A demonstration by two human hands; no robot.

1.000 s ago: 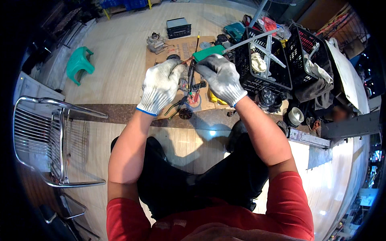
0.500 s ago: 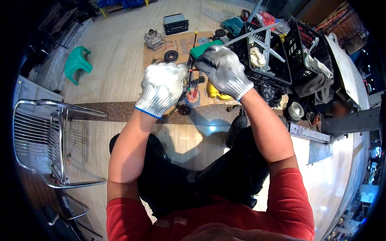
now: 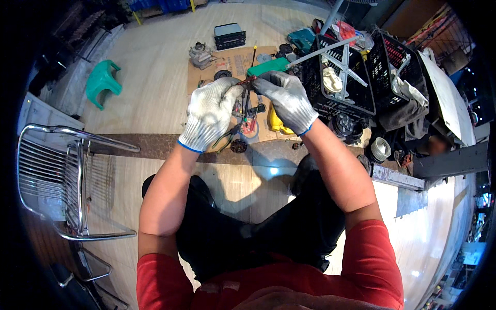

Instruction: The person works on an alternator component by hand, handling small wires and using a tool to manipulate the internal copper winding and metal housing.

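The left hand (image 3: 209,107) and the right hand (image 3: 288,101), both gloved, pinch a thin reddish-brown piece (image 3: 247,81) between their fingertips; its exact kind is too small to tell. Beyond the right hand lies a green case (image 3: 268,66); beneath its wrist, a yellow object (image 3: 277,123). Pliers (image 3: 227,138) lie right of the left wrist, a black crate (image 3: 316,67) right of the right hand.
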